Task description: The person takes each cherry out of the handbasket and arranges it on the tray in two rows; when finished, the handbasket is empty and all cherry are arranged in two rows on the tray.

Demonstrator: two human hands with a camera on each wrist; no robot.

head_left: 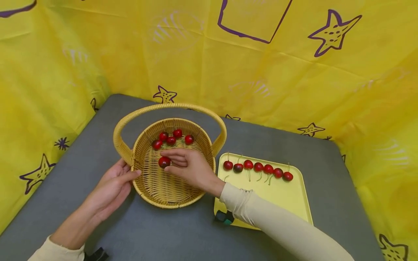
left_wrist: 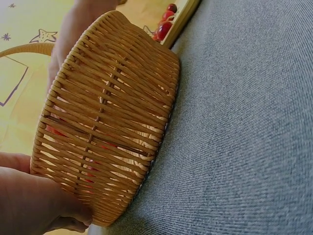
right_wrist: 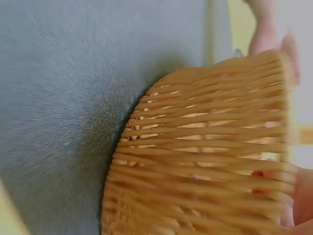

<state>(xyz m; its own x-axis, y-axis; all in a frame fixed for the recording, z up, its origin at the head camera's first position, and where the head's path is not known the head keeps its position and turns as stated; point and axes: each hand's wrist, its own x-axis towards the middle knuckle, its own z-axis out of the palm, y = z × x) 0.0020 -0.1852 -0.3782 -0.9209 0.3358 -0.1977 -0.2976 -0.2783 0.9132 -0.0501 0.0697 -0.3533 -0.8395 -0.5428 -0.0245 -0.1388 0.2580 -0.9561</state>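
Note:
A round wicker basket (head_left: 153, 201) with a tall arched handle (head_left: 169, 106) stands on the grey table. My left hand (head_left: 111, 185) grips its left rim near the handle's base, thumb over the edge; the left wrist view shows these fingers (left_wrist: 39, 198) against the woven wall. Inside the basket, my right hand (head_left: 196, 168) pinches a dark red cherry (head_left: 164, 162) between thumb and fingers. Several cherries (head_left: 171, 140) lie at the basket's far side. In the right wrist view the wicker wall (right_wrist: 205, 147) hides most of that hand.
Right of the basket lies a yellow tray (head_left: 284, 197), partly under my right forearm. A row of several stemmed cherries (head_left: 258, 167) runs along its far edge. Yellow patterned cloth (head_left: 261, 72) hangs around the grey table (head_left: 183, 235).

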